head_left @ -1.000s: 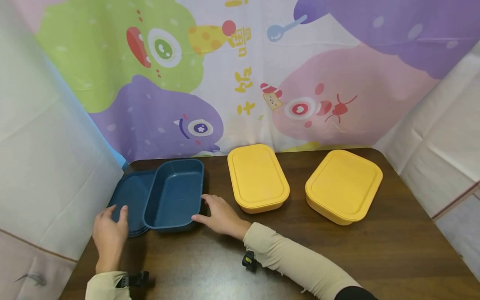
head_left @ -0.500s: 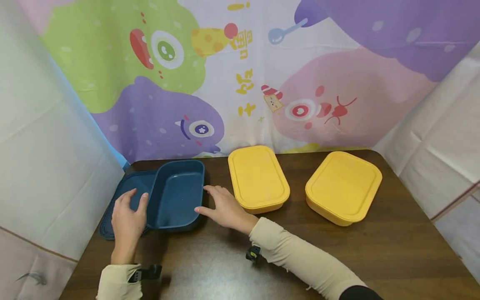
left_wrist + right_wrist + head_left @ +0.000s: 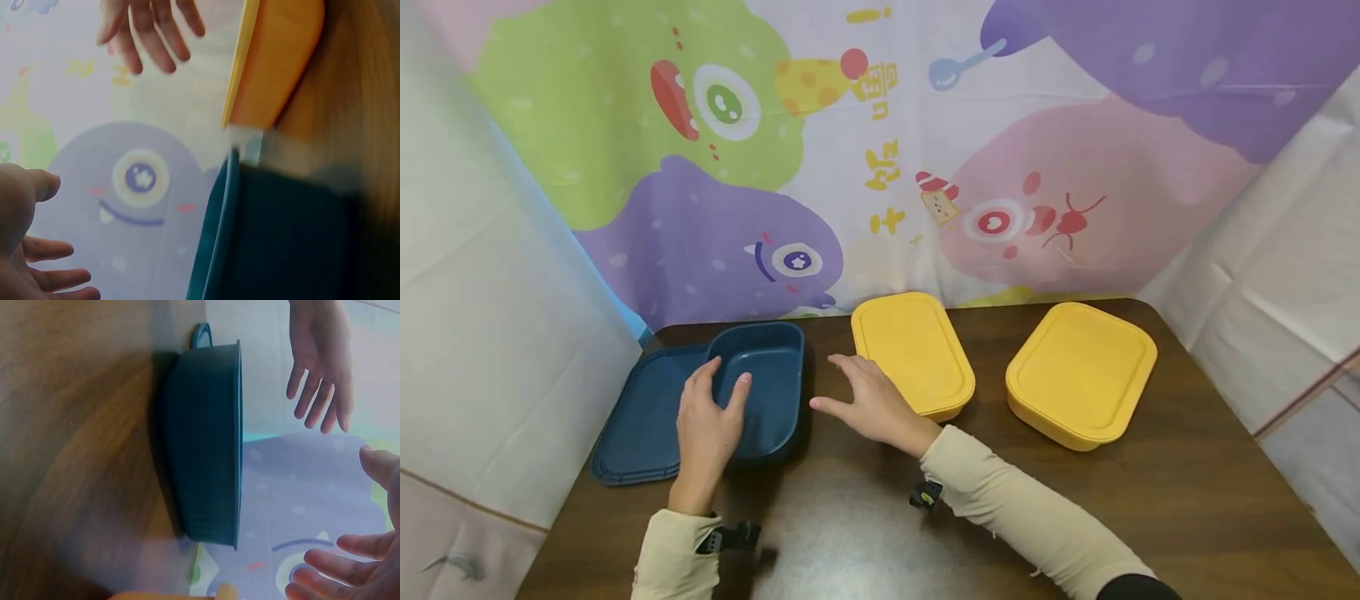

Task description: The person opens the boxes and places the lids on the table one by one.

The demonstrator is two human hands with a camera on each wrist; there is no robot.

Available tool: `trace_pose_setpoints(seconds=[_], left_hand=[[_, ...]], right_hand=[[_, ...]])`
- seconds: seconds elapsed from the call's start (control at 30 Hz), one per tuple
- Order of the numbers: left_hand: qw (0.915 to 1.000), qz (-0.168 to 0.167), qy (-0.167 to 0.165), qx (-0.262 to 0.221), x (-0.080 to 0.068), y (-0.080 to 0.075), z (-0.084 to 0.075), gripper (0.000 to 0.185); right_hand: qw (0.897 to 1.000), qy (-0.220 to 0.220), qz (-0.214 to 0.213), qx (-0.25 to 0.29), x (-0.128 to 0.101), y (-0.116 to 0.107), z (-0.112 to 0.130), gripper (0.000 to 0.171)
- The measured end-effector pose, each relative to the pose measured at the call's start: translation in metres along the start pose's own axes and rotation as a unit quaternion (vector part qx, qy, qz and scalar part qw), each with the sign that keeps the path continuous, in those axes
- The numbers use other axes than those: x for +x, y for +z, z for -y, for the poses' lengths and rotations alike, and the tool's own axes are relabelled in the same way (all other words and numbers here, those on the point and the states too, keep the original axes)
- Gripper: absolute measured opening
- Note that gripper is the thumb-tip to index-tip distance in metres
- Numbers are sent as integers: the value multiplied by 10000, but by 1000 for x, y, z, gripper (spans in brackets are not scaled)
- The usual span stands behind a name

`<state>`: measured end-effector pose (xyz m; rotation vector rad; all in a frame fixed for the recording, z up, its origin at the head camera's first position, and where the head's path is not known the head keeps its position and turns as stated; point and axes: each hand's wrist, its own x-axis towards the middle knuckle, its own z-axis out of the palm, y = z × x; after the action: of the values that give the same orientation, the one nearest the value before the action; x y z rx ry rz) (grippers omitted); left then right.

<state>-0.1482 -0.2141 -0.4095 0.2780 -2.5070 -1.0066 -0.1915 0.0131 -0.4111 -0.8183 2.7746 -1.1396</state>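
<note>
A dark blue open container (image 3: 771, 392) stands at the table's left, partly on a flat blue lid (image 3: 632, 421). My left hand (image 3: 713, 404) hovers over the container's left rim, fingers spread and holding nothing. The right wrist view shows a gap between that left hand (image 3: 322, 369) and the blue container (image 3: 206, 437). My right hand (image 3: 859, 398) is open too, in the air between the container and the nearer yellow lidded box (image 3: 913, 350). In the left wrist view the right hand (image 3: 150, 28) hangs beyond the blue container (image 3: 281, 237) and the yellow box (image 3: 281, 62).
A second yellow lidded box (image 3: 1081, 371) sits at the right of the dark wooden table (image 3: 1150, 500). A cartoon-printed cloth (image 3: 880, 167) hangs along the back edge, and white sheets close off both sides.
My left hand has moved right, off the blue lid to above the container. My right hand has left the container's right side and drawn towards the yellow box.
</note>
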Motion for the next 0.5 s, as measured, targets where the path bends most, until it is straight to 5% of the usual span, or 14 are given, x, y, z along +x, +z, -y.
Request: trace_pose_setpoints(seconds=[0.5], left_hand=[[9983,245,497,-182,-8,38,-28,59]], right_hand=[[9996,180,-174,-116,1,-22,-17,76]])
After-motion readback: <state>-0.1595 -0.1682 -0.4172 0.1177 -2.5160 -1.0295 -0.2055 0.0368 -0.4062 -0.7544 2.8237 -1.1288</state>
